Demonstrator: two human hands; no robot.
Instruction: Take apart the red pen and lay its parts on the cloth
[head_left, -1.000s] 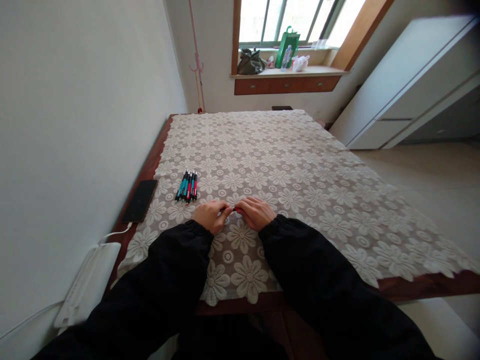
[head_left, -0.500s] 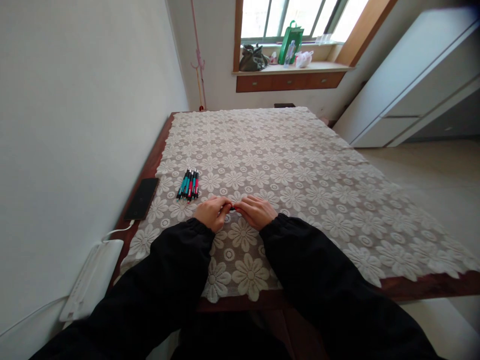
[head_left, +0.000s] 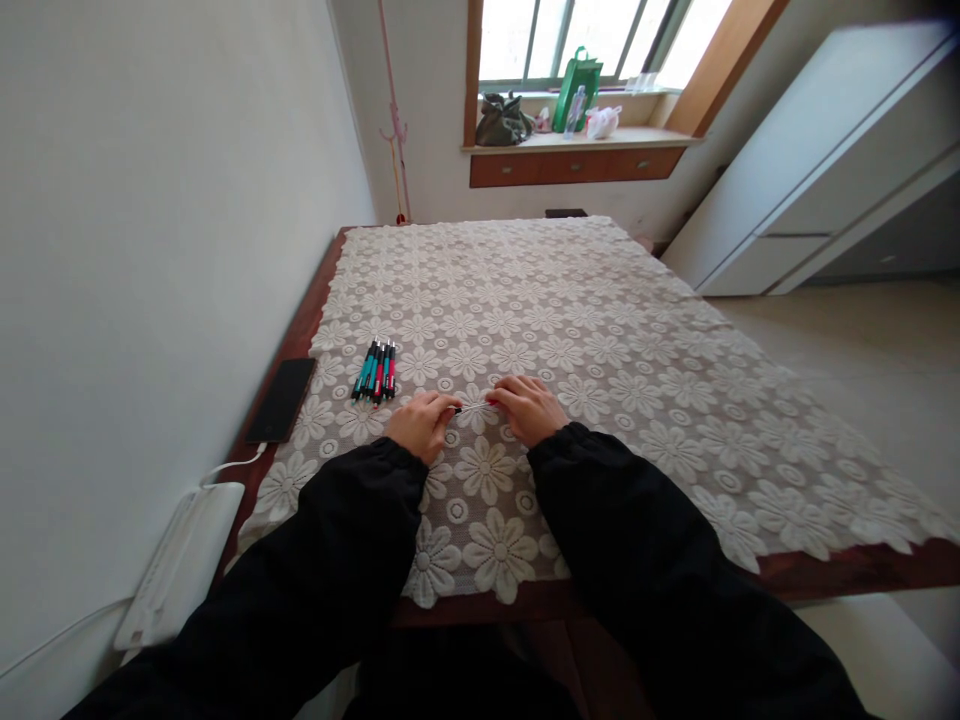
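My left hand (head_left: 421,424) is closed in a pinch on the black end piece of a pen (head_left: 457,409). My right hand (head_left: 531,408) is also closed, its fingers round the red barrel (head_left: 493,402), most of which they hide. Between the two parts runs a thin pale refill (head_left: 475,406), stretching across the gap just above the tablecloth. Left of my hands lies a row of several click pens (head_left: 373,372), with turquoise or red barrels and black ends, side by side on the cloth.
A lace tablecloth (head_left: 622,400) with flower patterns covers the dark wooden table. Along the left edge lie a phone (head_left: 282,400) on a charging cable and a white power strip (head_left: 180,565). The wall (head_left: 172,200) rises close on the left.
My hands have drawn apart, the right one moving rightward with the red barrel. The pale refill now shows between the two pen parts. The row of pens is unchanged.
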